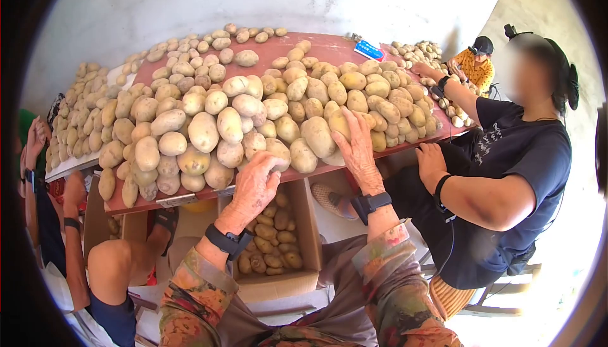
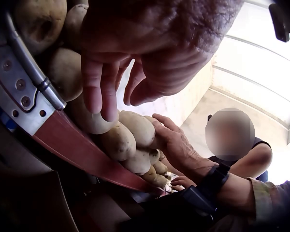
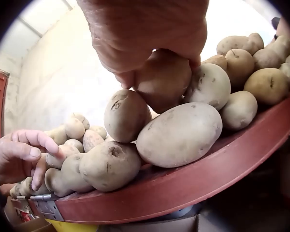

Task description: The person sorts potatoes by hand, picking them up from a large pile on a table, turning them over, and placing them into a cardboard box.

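Note:
A large heap of potatoes (image 1: 202,132) covers the red table (image 1: 316,43). At its front edge my left hand (image 1: 256,182) rests its fingertips on a pale potato (image 2: 89,116). In the left wrist view, the thumb of that hand stands apart from the potato. Farther right, my right hand (image 1: 356,147) grips a potato (image 3: 163,79) between thumb and fingers, on top of the pile. Just below it, a big oval potato (image 3: 180,134) and a scarred one (image 3: 126,116) lie near the edge.
A cardboard box (image 1: 310,233) with potatoes inside stands under the table edge, between my knees. A person in a dark shirt (image 1: 525,138) sits at the right, another in yellow (image 1: 478,71) farther back. Someone's knee (image 1: 111,264) is at the left. A blue packet (image 1: 369,50) lies on the table.

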Available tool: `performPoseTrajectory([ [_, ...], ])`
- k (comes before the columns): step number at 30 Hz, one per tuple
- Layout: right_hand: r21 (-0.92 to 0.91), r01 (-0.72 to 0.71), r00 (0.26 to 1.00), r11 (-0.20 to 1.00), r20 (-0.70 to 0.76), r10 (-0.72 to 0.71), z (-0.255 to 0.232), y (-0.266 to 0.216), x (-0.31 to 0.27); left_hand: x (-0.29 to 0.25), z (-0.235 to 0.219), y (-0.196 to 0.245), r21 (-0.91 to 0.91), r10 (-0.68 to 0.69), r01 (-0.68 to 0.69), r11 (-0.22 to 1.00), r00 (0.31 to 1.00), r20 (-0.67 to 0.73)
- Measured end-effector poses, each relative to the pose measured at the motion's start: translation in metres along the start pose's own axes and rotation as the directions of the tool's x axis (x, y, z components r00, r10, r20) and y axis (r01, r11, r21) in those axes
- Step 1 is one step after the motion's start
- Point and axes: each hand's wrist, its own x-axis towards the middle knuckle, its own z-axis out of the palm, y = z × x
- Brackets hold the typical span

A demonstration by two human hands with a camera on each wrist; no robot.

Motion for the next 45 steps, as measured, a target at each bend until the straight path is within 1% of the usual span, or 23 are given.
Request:
performPoseTrajectory([
  [3,-0.026,0.013,1.0,1.0,0.006,-0.013,0.002,0.002,0.002,0.0,0.003,-0.002,0.017,-0.007,0.007,1.0,1.0,-0.002],
  [6,-0.058,-0.007,1.0,0.998,0.0,0.007,0.003,0.0,0.0,-0.001,0.002,0.001,0.019,-0.005,0.005,1.0,1.0,-0.01],
  [9,-0.024,-0.026,1.0,0.999,0.004,0.026,0.001,-0.001,0.001,-0.002,0.003,0.002,0.005,0.004,-0.004,1.0,0.999,-0.038],
  [12,-0.045,-0.047,0.999,0.998,-0.006,0.047,-0.001,0.0,-0.001,-0.004,0.001,0.006,0.012,0.009,-0.008,1.0,0.998,-0.059],
  [14,-0.048,-0.062,0.998,0.997,0.008,0.062,-0.003,0.001,-0.001,-0.003,-0.001,0.008,0.031,0.027,-0.024,0.999,0.996,-0.081],
  [15,-0.049,-0.069,0.997,0.996,0.015,0.07,-0.005,0.0,-0.001,-0.004,0.0,0.007,0.035,0.015,-0.012,0.999,0.996,-0.085],
  [18,-0.042,-0.068,0.998,0.997,-0.002,0.068,-0.009,-0.003,0.0,-0.003,0.002,0.007,0.046,-0.011,0.015,0.999,0.996,-0.093],
  [21,-0.021,-0.094,0.994,0.995,-0.053,0.093,-0.013,-0.012,0.004,-0.003,0.004,0.007,0.049,-0.014,0.019,0.999,0.995,-0.095],
  [25,-0.059,0.006,0.99,0.998,-0.144,-0.014,-0.015,-0.03,0.012,-0.004,0.006,0.004,0.038,0.0,0.004,0.999,0.995,-0.102],
  [27,-0.03,0.032,0.984,0.999,-0.175,-0.037,-0.012,-0.041,0.015,-0.004,0.008,0.004,0.029,0.031,-0.027,0.999,0.991,-0.132],
  [31,0.049,0.103,0.976,0.994,-0.2,-0.091,0.0,-0.069,0.024,-0.003,0.003,0.009,0.0,0.008,-0.009,1.0,0.987,-0.16],
  [34,0.128,0.133,0.982,0.983,-0.152,-0.113,0.016,-0.087,0.031,-0.004,0.002,0.008,0.015,0.02,-0.018,1.0,0.986,-0.164],
  [35,0.145,0.142,0.983,0.979,-0.137,-0.122,0.024,-0.092,0.034,-0.005,0.002,0.007,0.041,0.043,-0.037,0.998,0.987,-0.157],
  [38,0.175,0.179,0.983,0.968,-0.078,-0.168,0.037,-0.114,0.043,-0.006,0.0,0.01,0.016,0.027,-0.025,1.0,0.987,-0.16],
  [39,0.21,0.178,0.983,0.961,-0.074,-0.166,0.045,-0.118,0.046,-0.006,-0.002,0.01,0.006,0.009,-0.008,1.0,0.987,-0.16],
  [42,0.227,0.218,0.976,0.949,-0.032,-0.217,0.058,-0.129,0.055,-0.004,-0.012,0.009,-0.027,-0.016,0.011,1.0,0.979,-0.203],
  [43,0.195,0.214,0.976,0.957,-0.009,-0.216,0.063,-0.13,0.059,-0.003,-0.016,0.009,-0.044,-0.014,0.004,0.999,0.973,-0.229],
  [45,0.225,0.234,0.971,0.946,0.002,-0.24,0.071,-0.136,0.068,-0.003,-0.023,0.01,-0.081,-0.018,-0.005,0.997,0.961,-0.277],
])
